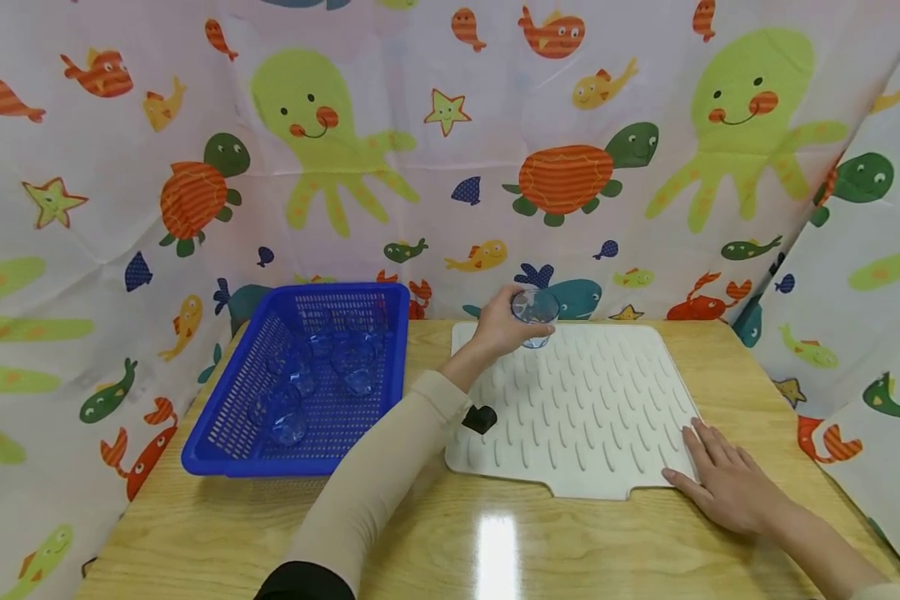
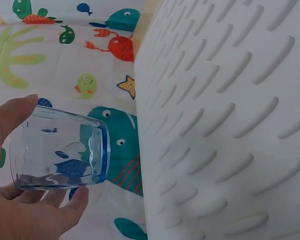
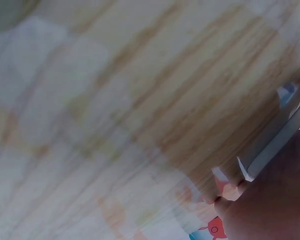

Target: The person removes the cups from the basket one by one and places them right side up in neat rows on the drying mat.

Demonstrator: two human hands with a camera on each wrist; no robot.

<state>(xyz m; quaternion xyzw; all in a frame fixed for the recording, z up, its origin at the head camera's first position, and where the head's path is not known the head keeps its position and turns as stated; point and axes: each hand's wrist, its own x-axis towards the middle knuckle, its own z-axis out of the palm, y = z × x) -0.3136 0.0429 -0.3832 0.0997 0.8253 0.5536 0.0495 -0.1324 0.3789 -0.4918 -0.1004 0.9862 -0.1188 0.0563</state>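
Note:
My left hand [image 1: 501, 323] grips a clear, bluish drinking glass [image 1: 536, 312] above the far left part of a white ridged drying mat [image 1: 585, 400]. In the left wrist view the thumb lies on one side of the glass [image 2: 65, 150] and the fingers on the other, with the mat's ridges [image 2: 225, 115] to the right. My right hand [image 1: 735, 487] rests with fingers spread at the mat's front right edge, touching it. A blue plastic basket [image 1: 228, 454] at the left holds several more clear glasses [image 1: 356, 362].
All this stands on a light wooden table [image 1: 570, 542]. A curtain with sea animals [image 1: 450, 167] hangs along the back and both sides. The right wrist view shows mostly blurred wood grain [image 3: 155, 90] and the mat's edge [image 3: 277, 147].

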